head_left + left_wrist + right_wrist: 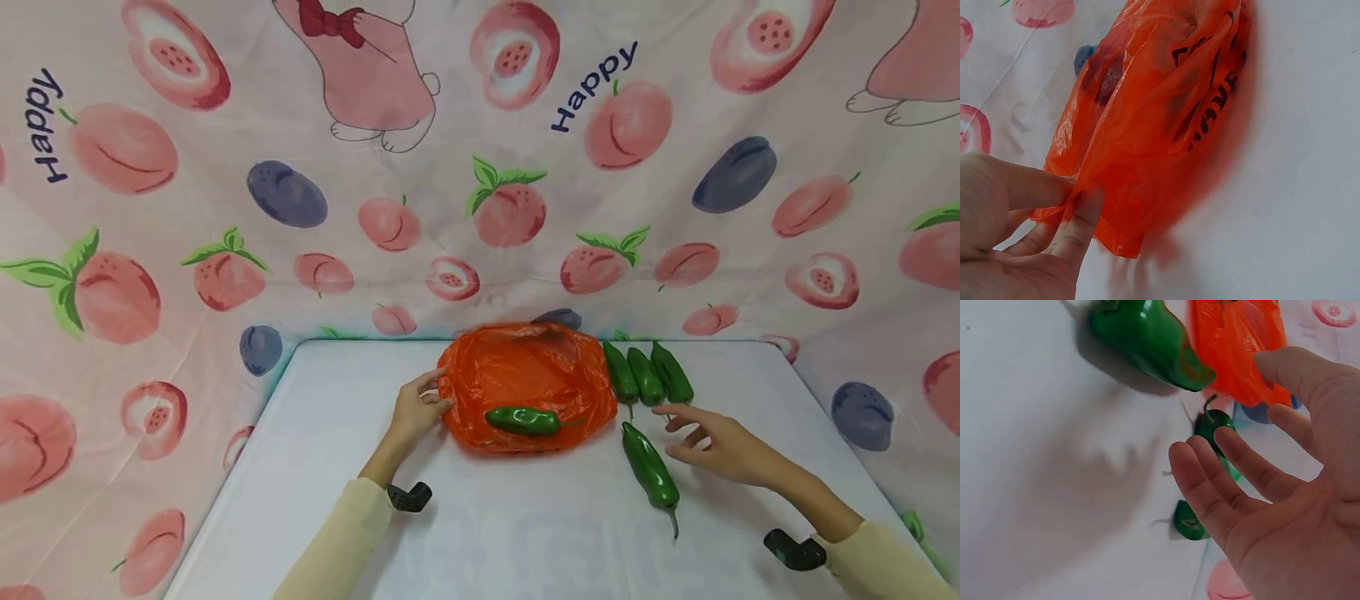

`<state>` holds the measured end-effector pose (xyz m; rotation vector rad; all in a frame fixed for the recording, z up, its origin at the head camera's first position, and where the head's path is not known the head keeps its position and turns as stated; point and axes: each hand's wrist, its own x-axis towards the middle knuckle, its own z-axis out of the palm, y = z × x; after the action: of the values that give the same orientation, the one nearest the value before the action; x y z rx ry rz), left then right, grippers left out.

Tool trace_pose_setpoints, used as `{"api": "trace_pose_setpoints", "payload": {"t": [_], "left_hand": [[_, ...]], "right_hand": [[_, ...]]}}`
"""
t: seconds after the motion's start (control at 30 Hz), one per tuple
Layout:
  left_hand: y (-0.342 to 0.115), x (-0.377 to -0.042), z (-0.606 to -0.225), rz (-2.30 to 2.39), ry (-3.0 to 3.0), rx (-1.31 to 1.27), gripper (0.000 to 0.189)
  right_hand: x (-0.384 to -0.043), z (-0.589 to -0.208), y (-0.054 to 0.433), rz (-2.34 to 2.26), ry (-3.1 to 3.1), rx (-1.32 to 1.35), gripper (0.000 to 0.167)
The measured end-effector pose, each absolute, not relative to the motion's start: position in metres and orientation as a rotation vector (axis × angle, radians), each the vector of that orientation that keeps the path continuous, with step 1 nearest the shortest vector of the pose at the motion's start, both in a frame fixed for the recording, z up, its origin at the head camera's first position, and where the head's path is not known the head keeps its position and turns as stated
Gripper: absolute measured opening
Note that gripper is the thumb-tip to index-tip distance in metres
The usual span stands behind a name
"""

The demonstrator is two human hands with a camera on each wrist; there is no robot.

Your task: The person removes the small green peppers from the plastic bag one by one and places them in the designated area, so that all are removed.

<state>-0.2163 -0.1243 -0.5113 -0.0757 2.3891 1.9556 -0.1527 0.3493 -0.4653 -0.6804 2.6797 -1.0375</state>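
An orange plastic bag (487,367) lies at the back middle of the white table. My left hand (416,408) pinches its left edge; in the left wrist view the thumb and fingers (1085,212) grip the thin plastic, and black print shows on the bag. One green pepper (522,421) lies at the bag's front. Right of the bag, my right hand (723,446) hovers with its fingers spread loosely and nothing held. A large green pepper (651,467) lies just left of it, stem toward the front. Three more green peppers (647,377) lie side by side behind that hand.
The white table (540,533) ends at the back against a fruit-printed cloth (450,192), which also rises on both sides. A dark wrist device (410,497) sits by the left sleeve, another dark device (795,550) by the right sleeve.
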Motion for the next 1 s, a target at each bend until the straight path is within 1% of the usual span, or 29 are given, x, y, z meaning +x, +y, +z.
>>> {"api": "trace_pose_setpoints", "payload": {"t": [0.4,0.7,1.0], "left_hand": [[-0.125,-0.217,-0.513,1.954,2.391,-0.073,0.060],[-0.125,-0.217,-0.512,1.966,2.389,-0.063,0.059],[-0.123,-0.216,-0.511,1.973,2.385,-0.056,0.060]], "right_hand": [[-0.163,-0.442,0.342,-0.971,2.741,-0.712,0.057],[-0.173,-0.439,0.336,-1.019,2.768,-0.829,0.059],[-0.178,-0.432,0.331,-1.005,2.807,-0.848,0.062]]}}
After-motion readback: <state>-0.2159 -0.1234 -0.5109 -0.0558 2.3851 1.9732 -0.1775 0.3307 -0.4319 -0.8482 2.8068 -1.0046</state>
